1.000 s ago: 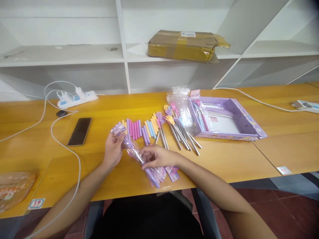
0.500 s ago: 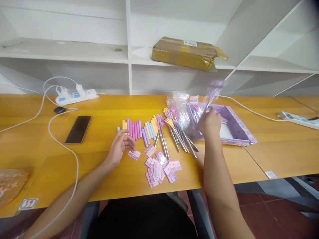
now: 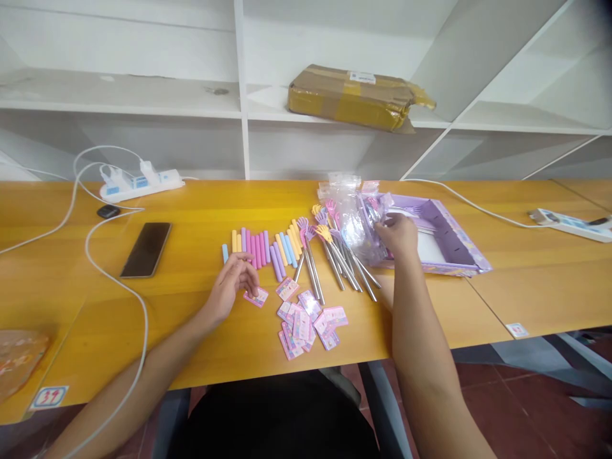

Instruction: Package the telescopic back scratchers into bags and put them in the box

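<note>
My left hand (image 3: 233, 285) rests on the table with loosely bent fingers and nothing held. Its fingertips are beside a small pink printed card (image 3: 258, 298), below a row of coloured foam-like tubes (image 3: 258, 250). At the left side of a purple tray-like box (image 3: 456, 239), my right hand (image 3: 400, 234) has its fingers closed on a back scratcher in a clear bag (image 3: 375, 213), low over other bagged ones. Left of it lie unbagged back scratchers (image 3: 347, 268) with hand-shaped heads and metal rods. More printed cards (image 3: 302, 325) form a loose pile in front.
Clear plastic bags (image 3: 348, 204) lie against the box. To the left are a phone (image 3: 146, 250), a power strip (image 3: 143, 185) and a white cable (image 3: 129, 290). Another power strip (image 3: 568, 223) sits far right. A taped carton (image 3: 351, 99) is on the shelf above.
My right hand has come down with the bagged back scratcher, from raised above the box to low at its left side. My left hand has stayed nearly in place.
</note>
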`<state>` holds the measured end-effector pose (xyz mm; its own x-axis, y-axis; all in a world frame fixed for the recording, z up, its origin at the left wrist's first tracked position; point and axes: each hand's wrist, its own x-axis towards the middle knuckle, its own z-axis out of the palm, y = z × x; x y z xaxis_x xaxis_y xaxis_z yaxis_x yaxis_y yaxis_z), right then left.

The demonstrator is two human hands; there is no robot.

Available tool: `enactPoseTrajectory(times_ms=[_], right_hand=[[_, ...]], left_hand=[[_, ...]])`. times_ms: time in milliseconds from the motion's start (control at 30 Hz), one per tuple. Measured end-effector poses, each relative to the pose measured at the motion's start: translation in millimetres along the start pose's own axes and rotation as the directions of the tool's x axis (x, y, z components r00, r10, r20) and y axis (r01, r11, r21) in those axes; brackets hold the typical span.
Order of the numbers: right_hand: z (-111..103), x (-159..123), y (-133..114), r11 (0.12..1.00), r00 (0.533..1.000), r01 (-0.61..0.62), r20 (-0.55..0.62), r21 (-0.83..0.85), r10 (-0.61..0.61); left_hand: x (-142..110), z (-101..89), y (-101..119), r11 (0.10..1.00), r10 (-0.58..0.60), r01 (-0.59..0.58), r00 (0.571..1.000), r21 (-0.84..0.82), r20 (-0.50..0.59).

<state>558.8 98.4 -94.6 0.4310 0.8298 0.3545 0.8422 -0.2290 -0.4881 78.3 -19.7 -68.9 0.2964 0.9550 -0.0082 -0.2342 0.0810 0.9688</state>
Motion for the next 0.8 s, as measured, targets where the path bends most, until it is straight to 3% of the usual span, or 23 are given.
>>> enactPoseTrajectory(times_ms=[100, 233, 467, 600, 800], right_hand=[[-4, -2, -3, 0.995, 0.995, -0.058, -0.073, 0.077, 0.063], [-7, -4, -6, 0.99, 0.998, -0.007, -0.058, 0.141, 0.015], [-12, -7, -13, 0.992, 0.978, 0.119, -0.18, 0.052, -0.108], [-18, -11, -19, 0.977, 0.963, 0.212, -0.178, 0.039, -0.202], [-26, -18, -28, 0.985, 0.957, 0.172, -0.238, 0.009, -0.164]], left_hand=[[0, -0.7, -1, 1.0, 0.005, -0.005, 1.0, 0.014, 0.014], [0, -0.9, -2, 1.0, 0.0, 0.0, 1.0, 0.023, 0.009], [-3, 1.4, 3, 0.999, 0.018, -0.019, 1.0, 0.032, 0.01], [-5, 2.2, 6, 0.999, 0.041, -0.041, 0.999, 0.03, 0.009], [-7, 3.4, 8, 0.997, 0.043, -0.046, 0.998, 0.061, 0.035]])
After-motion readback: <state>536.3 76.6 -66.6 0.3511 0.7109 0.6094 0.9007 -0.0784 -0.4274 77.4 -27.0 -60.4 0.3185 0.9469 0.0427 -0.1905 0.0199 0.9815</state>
